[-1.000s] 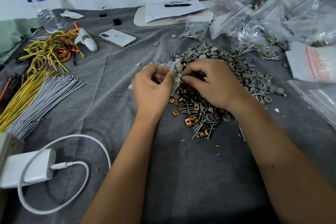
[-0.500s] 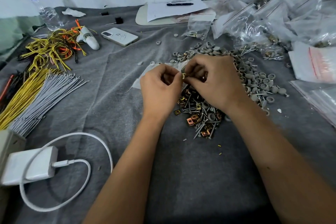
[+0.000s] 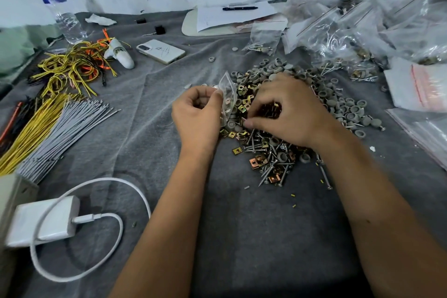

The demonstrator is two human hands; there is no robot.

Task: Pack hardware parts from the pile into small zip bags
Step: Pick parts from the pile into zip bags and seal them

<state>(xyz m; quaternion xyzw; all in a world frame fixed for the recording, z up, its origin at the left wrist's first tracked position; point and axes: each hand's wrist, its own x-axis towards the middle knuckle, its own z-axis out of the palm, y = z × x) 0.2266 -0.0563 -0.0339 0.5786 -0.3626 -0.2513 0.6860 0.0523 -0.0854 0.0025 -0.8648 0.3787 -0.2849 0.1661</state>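
- Left hand [image 3: 196,117] has its fingers curled in, pinching a small clear zip bag [image 3: 228,94] up at its edge. The bag stands on end at the left edge of the pile, and a few brass-coloured bits show through the plastic.
- Right hand [image 3: 287,113] is down on the pile of hardware [image 3: 268,152], fingers curled into the brass clips. The thumb tip sits right by the clips, but whether it's actually got one pinched I can't tell, the fingers hide it.
- The pile sits mid-bench on the grey cloth [image 3: 242,225]: square brass clips, screws [image 3: 271,169] at the near end, grey rubber caps [image 3: 348,109] spread out toward the back and right.
- Filled bags [image 3: 350,31] are heaped at the back right, and a stack of empty zip bags with red strips [image 3: 420,84] lies on the right side.
- Left side of the bench: bundles of yellow and grey wires [image 3: 60,126], a tangle of yellow and orange wire [image 3: 72,65] behind them, a white charger [image 3: 43,222] with its looped cable up front.
- Further back: a phone [image 3: 160,51], a water bottle [image 3: 58,5], a pen on paper [image 3: 239,8].
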